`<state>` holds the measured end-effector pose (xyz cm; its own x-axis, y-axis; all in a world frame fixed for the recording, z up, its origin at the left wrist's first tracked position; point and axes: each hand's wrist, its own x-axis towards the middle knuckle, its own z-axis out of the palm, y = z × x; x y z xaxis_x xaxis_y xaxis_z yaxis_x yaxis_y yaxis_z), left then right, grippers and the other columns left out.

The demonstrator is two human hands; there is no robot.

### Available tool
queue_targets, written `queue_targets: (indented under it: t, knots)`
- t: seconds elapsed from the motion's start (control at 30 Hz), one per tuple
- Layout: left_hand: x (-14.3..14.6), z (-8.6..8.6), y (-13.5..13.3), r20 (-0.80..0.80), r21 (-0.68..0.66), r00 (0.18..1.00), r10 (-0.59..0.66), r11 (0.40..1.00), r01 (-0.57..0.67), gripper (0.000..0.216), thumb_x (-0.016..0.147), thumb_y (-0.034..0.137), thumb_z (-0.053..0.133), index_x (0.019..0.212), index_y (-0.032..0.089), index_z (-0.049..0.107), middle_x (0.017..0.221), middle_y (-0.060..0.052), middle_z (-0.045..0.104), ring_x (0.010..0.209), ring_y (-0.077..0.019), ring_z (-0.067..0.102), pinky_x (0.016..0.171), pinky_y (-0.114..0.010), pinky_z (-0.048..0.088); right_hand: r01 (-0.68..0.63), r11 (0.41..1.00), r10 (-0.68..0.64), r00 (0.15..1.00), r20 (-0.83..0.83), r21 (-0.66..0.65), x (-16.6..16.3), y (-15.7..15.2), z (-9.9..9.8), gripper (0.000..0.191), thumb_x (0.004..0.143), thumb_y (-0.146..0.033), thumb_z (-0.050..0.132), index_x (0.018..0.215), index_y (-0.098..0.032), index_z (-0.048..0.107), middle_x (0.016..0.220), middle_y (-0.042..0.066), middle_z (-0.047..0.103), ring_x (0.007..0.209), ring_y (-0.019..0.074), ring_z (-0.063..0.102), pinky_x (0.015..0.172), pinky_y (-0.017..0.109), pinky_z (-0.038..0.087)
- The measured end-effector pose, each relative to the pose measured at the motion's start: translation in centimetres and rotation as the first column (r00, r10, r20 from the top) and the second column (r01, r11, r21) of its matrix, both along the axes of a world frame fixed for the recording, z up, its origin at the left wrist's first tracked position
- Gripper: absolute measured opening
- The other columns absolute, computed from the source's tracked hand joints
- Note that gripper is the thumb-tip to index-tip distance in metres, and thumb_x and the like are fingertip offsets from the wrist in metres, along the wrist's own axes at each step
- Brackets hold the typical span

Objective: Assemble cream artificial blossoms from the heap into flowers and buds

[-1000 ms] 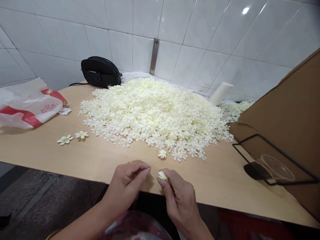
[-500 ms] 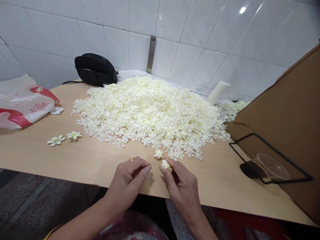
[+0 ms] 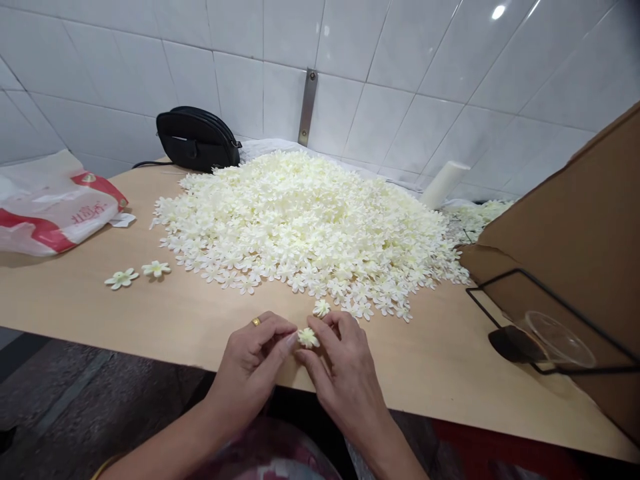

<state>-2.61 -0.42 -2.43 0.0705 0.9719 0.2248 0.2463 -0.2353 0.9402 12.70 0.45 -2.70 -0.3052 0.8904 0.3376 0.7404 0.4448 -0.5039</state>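
My left hand (image 3: 253, 363) and my right hand (image 3: 343, 373) meet at the near edge of the wooden table (image 3: 150, 320). Between their fingertips sits one small cream fabric flower (image 3: 307, 337), pinched from both sides. A gold ring shows on my left hand. Just beyond the fingers lies a single loose flower (image 3: 321, 308), and behind it rises a big heap of the same cream flowers (image 3: 310, 227). Two more flowers (image 3: 137, 274) lie apart on the left of the table.
A black pouch (image 3: 197, 140) rests against the tiled wall. A red and white plastic bag (image 3: 55, 210) lies far left. A cardboard box (image 3: 575, 247) stands at right with a black wire stand and clear cup (image 3: 560, 340) before it. A white roll (image 3: 443, 185) leans behind the heap.
My hands have come together: the right hand carried the flower leftward and the left fingers closed on it. The flower now shows its petals spread.
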Motion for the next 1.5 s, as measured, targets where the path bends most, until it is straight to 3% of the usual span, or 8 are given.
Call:
queue_targets:
  t: [0.2, 0.43, 0.57, 0.7, 0.8, 1.1, 1.27, 1.5]
  knots:
    - [-0.3, -0.4, -0.2, 0.009, 0.044, 1.0, 0.026, 0.999, -0.027, 0.013, 0.08, 0.02, 0.049, 0.078, 0.017, 0.061, 0.074, -0.004, 0.06, 0.071, -0.015, 0.054, 0.065, -0.024, 0.041, 0.013, 0.999, -0.01, 0.997, -0.076, 0.036, 0.5, -0.3, 0.4, 0.037, 0.079, -0.031, 0.054, 0.114, -0.018, 0.049, 0.091, 0.008, 0.047, 0.083, 0.0193, 0.047, 0.072, 0.033, 0.044]
    - [-0.4, -0.6, -0.3, 0.041, 0.085, 0.999, -0.01, 0.996, 0.006, 0.014, 0.08, 0.016, 0.047, 0.078, 0.018, 0.061, 0.072, -0.003, 0.059, 0.07, -0.0146, 0.054, 0.067, -0.024, 0.042, -0.035, 0.995, 0.015, 0.978, 0.206, 0.09, -1.0, -0.7, -0.2, 0.027, 0.084, -0.022, 0.044, 0.108, -0.019, 0.055, 0.074, 0.006, 0.049, 0.07, 0.0196, 0.045, 0.062, 0.034, 0.041]
    - [-0.5, -0.7, -0.3, 0.005, 0.106, 1.0, -0.013, 0.994, 0.012, 0.013, 0.081, 0.016, 0.047, 0.078, 0.018, 0.06, 0.071, -0.003, 0.058, 0.068, -0.0141, 0.053, 0.065, -0.024, 0.041, -0.041, 0.992, 0.033, 0.997, 0.068, 0.119, -0.8, -0.7, -0.7, 0.028, 0.086, -0.018, 0.039, 0.111, -0.015, 0.05, 0.08, 0.008, 0.054, 0.074, 0.0189, 0.05, 0.064, 0.032, 0.043]
    - [-0.5, -0.8, -0.2, -0.036, 0.123, 0.999, -0.013, 0.992, 0.017, 0.012, 0.081, 0.016, 0.046, 0.081, 0.017, 0.059, 0.072, -0.003, 0.058, 0.068, -0.0139, 0.053, 0.064, -0.024, 0.041, 0.029, 1.0, -0.027, 0.99, -0.136, 0.01, -0.3, -0.3, -0.3, 0.018, 0.085, -0.024, 0.042, 0.099, -0.015, 0.051, 0.076, 0.005, 0.056, 0.068, 0.0153, 0.053, 0.061, 0.026, 0.044]
    - [-0.5, -0.9, -0.2, -0.054, 0.132, 0.998, -0.023, 0.991, 0.03, 0.012, 0.081, 0.015, 0.047, 0.082, 0.017, 0.058, 0.073, -0.003, 0.058, 0.07, -0.0141, 0.054, 0.065, -0.024, 0.041, 0.03, 1.0, -0.031, 0.993, -0.118, -0.009, -0.2, 0.0, 0.2, 0.017, 0.085, -0.025, 0.042, 0.089, -0.017, 0.057, 0.076, 0.005, 0.054, 0.069, 0.0149, 0.053, 0.062, 0.026, 0.044]
    - [-0.6, -0.8, 0.0, -0.061, 0.186, 0.997, -0.042, 0.981, 0.052, 0.011, 0.081, 0.012, 0.047, 0.083, 0.016, 0.057, 0.073, -0.003, 0.057, 0.071, -0.0132, 0.053, 0.063, -0.023, 0.042, 0.067, 0.998, -0.069, 0.985, -0.157, -0.017, 1.8, 0.7, 0.3, 0.024, 0.086, -0.02, 0.04, 0.1, -0.018, 0.059, 0.087, 0.006, 0.054, 0.079, 0.0152, 0.055, 0.07, 0.026, 0.047]
    - [-0.7, -0.9, -0.1, -0.09, 0.221, 0.994, -0.054, 0.973, 0.072, 0.012, 0.08, 0.009, 0.048, 0.084, 0.015, 0.057, 0.072, -0.003, 0.055, 0.069, -0.0121, 0.053, 0.06, -0.022, 0.042, 0.165, 0.986, -0.16, 0.976, -0.144, 0.016, 2.7, 0.1, 0.5, 0.023, 0.084, -0.021, 0.043, 0.102, -0.018, 0.057, 0.095, 0.008, 0.051, 0.084, 0.0161, 0.055, 0.068, 0.026, 0.048]
    - [-0.6, -0.9, 0.0, -0.118, 0.247, 0.991, -0.068, 0.964, 0.096, 0.011, 0.08, 0.008, 0.047, 0.084, 0.013, 0.056, 0.074, -0.004, 0.054, 0.07, -0.0111, 0.053, 0.061, -0.021, 0.043, 0.036, 0.993, -0.032, 0.999, -0.039, 0.11, 1.7, -0.5, 0.1, 0.029, 0.084, -0.016, 0.042, 0.11, -0.018, 0.055, 0.09, 0.008, 0.049, 0.077, 0.015, 0.051, 0.066, 0.028, 0.047]
